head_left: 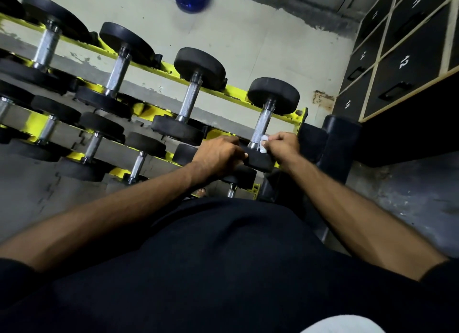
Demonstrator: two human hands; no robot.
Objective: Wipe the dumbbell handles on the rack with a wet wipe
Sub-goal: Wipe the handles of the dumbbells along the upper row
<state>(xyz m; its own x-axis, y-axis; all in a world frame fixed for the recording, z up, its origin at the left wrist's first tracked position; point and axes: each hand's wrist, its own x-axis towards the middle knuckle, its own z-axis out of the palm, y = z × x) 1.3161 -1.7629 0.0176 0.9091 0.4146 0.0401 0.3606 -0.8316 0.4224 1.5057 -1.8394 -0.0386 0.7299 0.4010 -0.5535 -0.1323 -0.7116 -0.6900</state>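
Yellow rack (233, 88) against a pale wall (248, 34) carries rows of dumbbells (116, 72). Left hand (218, 154) grips the near plate (258, 162) of the rightmost dumbbell (273, 94); right hand (283, 145) pinches a white wet wipe (263, 144) against its handle (262, 121), low down.

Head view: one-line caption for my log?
Right hand presses a white wet wipe to the chrome handle of the rightmost black-headed dumbbell on the yellow rack; left hand grips its near head.
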